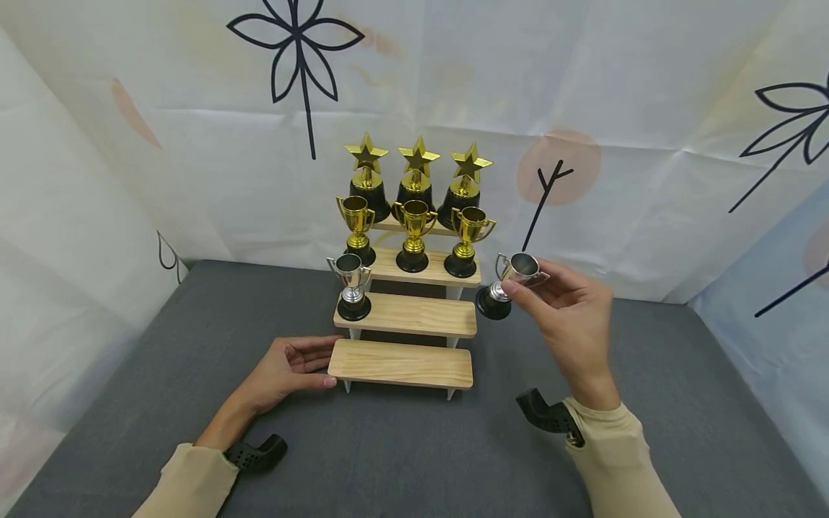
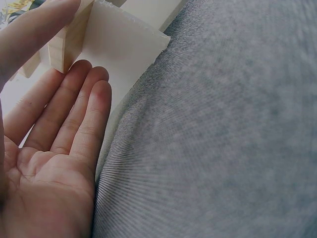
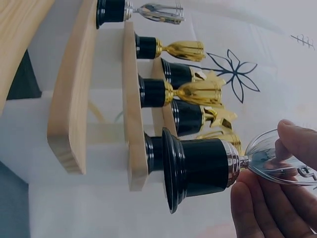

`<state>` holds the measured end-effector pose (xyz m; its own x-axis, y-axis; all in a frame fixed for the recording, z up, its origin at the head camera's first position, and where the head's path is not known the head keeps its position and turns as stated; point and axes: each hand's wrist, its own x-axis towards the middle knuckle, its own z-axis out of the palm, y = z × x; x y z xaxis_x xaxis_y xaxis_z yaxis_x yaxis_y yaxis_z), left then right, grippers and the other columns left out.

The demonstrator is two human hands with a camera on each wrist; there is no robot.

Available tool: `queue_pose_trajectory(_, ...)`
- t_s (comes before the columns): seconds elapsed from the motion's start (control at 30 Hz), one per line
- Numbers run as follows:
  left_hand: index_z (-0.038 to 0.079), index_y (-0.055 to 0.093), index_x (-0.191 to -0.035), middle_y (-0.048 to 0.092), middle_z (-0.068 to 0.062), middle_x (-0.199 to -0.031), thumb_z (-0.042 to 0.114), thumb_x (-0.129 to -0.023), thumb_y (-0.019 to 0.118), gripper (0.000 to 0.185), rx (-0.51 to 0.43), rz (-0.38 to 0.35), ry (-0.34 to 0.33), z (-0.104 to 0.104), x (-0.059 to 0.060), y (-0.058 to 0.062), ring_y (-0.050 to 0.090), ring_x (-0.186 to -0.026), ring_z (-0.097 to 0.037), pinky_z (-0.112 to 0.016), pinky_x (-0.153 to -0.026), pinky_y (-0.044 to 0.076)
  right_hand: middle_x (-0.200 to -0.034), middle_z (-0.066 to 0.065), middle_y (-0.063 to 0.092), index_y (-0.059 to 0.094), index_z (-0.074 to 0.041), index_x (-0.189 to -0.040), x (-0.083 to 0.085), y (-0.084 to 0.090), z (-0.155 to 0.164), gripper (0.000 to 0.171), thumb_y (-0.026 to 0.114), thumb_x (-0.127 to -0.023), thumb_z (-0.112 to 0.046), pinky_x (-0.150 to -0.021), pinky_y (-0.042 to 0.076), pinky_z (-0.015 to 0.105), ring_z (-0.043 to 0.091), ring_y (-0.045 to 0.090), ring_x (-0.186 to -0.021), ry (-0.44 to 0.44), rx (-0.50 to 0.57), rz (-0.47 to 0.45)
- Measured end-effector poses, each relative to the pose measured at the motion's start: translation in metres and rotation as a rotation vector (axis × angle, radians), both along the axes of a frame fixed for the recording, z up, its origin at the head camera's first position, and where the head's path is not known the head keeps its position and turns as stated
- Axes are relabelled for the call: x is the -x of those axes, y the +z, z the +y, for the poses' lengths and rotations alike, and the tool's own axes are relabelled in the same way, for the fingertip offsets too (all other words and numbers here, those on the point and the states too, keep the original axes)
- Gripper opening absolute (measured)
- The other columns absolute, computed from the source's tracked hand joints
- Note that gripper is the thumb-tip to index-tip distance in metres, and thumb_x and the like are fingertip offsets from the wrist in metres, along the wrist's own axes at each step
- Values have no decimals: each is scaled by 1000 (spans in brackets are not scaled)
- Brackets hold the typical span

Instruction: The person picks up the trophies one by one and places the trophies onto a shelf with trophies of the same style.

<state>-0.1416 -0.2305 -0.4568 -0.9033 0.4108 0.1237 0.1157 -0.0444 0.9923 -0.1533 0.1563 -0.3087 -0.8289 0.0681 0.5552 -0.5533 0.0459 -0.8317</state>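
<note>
Backdrop sheet, white with black flower drawings, hangs behind everything. Grey bench carries a wooden stepped stand, four tiers, used as the landmark below.

Top tier of the stand: three gold star trophies in a row. Next tier down: three gold cup trophies, upright on black bases. Third tier: one silver cup trophy at its left end, upright; rest of that board bare. Lowest tier bare.

Right hand is in the air just right of the stand, level with the third tier. Grip: thumb and fingers pinched around the bowl of a second silver cup, tilted hard, black base pointing toward the stand. Right wrist view confirms it: fingers wrap the shiny bowl, base just off the stand's right edge, not touching any board.

Left hand rests at the left end of the lowest tier. Grip: open, fingers straight against the stand's white side panel, thumb over the board edge, clasping nothing.
</note>
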Motion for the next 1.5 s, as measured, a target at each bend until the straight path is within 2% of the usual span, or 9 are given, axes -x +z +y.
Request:
queue_pose_trajectory(0.2, -21, 46, -138, 50, -40, -138, -10, -80, 80, 68, -3, 6, -2, 0, 0, -2, 65, -117, -18, -33, -99, 56, -94, 10, 75, 72, 11, -111, -3, -3, -8, 35, 79, -78, 17, -87, 60, 25, 18, 71, -84, 20, -28, -2)
queue_pose_trajectory(0.47, -21, 47, -138, 52, -37, -138, -10, -80, 80, 68, 5, 6, 4, 0, 0, -2, 65, -118, -18, -33, -99, 55, -95, 11, 73, 72, 12, -110, -5, -7, -22, 35, 79, -77, 19, -86, 61, 26, 18, 70, -85, 78, -35, 42)
queue_pose_trajectory(0.7, -21, 46, -138, 49, -40, -138, -10, -80, 80, 68, 5, 22, -6, -1, 1, -3, 65, -118, -17, -32, -99, 55, -95, 10, 74, 72, 11, -109, -3, -10, -34, 34, 79, -76, 18, -85, 61, 28, 18, 70, -85, 113, -46, 66)
queue_pose_trajectory(0.97, -21, 46, -138, 49, -41, -138, -10, -81, 80, 67, 9, 26, -5, -1, 1, -2, 65, -118, -17, -32, -99, 55, -93, 8, 73, 73, 8, -111, 6, -10, -51, 32, 80, -80, 12, -87, 61, 31, 19, 70, -86, 129, -88, 6)
queue_pose_trajectory(1.2, -21, 46, -138, 50, -41, -137, -10, -80, 79, 67, 6, 29, -4, 0, 1, -2, 65, -117, -16, -32, -99, 56, -92, 12, 72, 74, 7, -110, 14, -13, -64, 30, 82, -81, 6, -90, 61, 35, 20, 71, -84, 147, -121, -21)
queue_pose_trajectory(1.5, -22, 46, -138, 49, -41, -138, -10, -80, 80, 68, 9, 26, -4, -1, 1, -1, 65, -117, -15, -31, -99, 56, -93, 12, 73, 75, 3, -112, 22, -18, -74, 31, 84, -83, -4, -84, 62, 32, 20, 71, -85, 140, -180, -74)
